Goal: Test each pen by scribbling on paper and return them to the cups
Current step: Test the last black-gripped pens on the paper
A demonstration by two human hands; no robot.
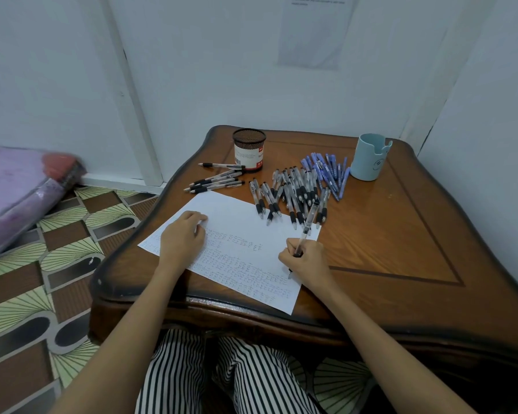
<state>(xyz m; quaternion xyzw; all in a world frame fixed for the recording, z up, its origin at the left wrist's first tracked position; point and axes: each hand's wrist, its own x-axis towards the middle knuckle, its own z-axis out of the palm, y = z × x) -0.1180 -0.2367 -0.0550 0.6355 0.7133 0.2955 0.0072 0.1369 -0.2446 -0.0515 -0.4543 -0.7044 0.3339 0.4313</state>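
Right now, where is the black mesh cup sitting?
In the head view, the black mesh cup stands upright at the far left of the table, just behind a few black-grip pens, with the pale blue cup off to its right.

A dark wooden table (401,234) with a scalloped edge stood in the corner of a white wall (207,70). A printed sheet (314,31) hung on that wall. On the patterned floor (57,264) to the left lay a purple bundle (12,198), blurred. Striped trousers (251,377) showed below the table's near edge.
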